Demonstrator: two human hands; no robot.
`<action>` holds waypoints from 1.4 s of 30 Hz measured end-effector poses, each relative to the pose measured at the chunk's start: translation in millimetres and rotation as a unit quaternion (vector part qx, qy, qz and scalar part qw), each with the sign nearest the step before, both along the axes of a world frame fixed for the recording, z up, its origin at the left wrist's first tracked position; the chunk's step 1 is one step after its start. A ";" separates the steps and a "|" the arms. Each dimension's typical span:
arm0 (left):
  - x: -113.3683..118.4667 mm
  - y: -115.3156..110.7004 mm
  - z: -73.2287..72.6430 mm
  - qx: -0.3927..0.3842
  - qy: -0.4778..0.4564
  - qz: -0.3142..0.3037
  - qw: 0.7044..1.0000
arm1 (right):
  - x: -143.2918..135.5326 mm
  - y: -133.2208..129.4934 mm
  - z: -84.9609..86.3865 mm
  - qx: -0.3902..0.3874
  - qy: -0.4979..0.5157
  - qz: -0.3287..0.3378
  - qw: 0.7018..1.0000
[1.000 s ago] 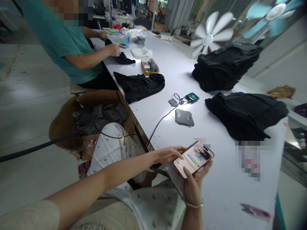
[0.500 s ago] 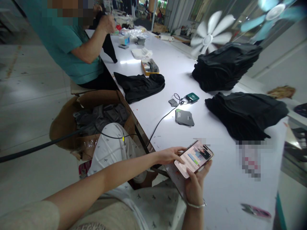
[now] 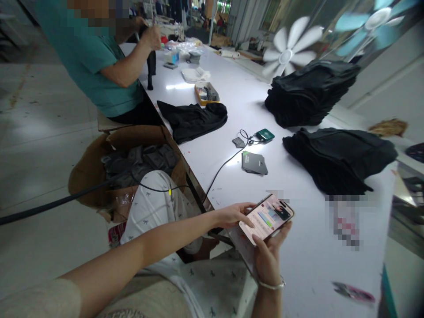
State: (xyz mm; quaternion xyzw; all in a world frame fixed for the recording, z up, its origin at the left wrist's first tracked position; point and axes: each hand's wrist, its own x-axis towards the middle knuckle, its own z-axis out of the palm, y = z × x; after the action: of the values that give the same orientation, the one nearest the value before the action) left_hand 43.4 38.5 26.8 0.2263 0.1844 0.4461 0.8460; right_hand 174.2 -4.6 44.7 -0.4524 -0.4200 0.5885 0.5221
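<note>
A phone (image 3: 267, 217) with a lit screen is held over the near edge of the white table (image 3: 308, 247). My left hand (image 3: 236, 215) grips its left side, thumb on the lower screen. The right side of the phone rests in my right hand (image 3: 270, 254), whose thumb lies at the screen's lower edge; a bracelet circles that wrist. Beyond the phone lie a small stack of dark cards (image 3: 254, 163), a green device (image 3: 265, 135) with a black cable, and a small grey piece (image 3: 238, 142).
Two piles of black fabric (image 3: 338, 154) stand at the right. Snips (image 3: 353, 292) lie near the front right. A black cloth (image 3: 195, 120) and a small box (image 3: 207, 93) are farther back. A co-worker (image 3: 99, 75) sits at the left, beside a carton (image 3: 86, 176) of grey pieces.
My right thumb has shifted slightly left on the phone, which stays in both hands. The co-worker's hands and the black cloth in them have moved.
</note>
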 end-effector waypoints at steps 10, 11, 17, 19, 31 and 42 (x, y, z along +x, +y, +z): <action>-0.5 0.8 0.9 -0.062 -0.024 0.030 0.997 | 12.5 -0.3 -4.8 -0.011 0.025 0.058 0.998; -0.3 0.7 0.6 -0.063 -0.023 0.031 0.997 | 12.4 -0.2 -4.9 -0.012 0.026 0.059 0.998; -0.9 0.4 1.6 -0.050 -0.030 0.023 0.998 | 13.2 0.2 -7.3 -0.009 0.023 0.049 0.998; -1.2 0.4 2.5 -0.051 -0.029 0.030 0.998 | 13.3 0.3 -7.4 -0.010 0.021 0.048 0.999; 6.7 -2.0 3.9 -0.071 0.036 0.118 0.990 | -0.2 -2.6 7.1 -0.031 0.005 0.043 0.999; 13.2 -4.0 3.0 -0.036 0.084 0.151 0.984 | 6.0 -0.6 -3.1 -0.013 -0.045 0.054 0.997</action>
State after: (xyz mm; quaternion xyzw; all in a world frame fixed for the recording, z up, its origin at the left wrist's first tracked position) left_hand 56.6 34.6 29.7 0.2017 0.3033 0.5409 0.7581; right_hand 180.2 -5.2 41.6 -0.4618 -0.4590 0.6006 0.4642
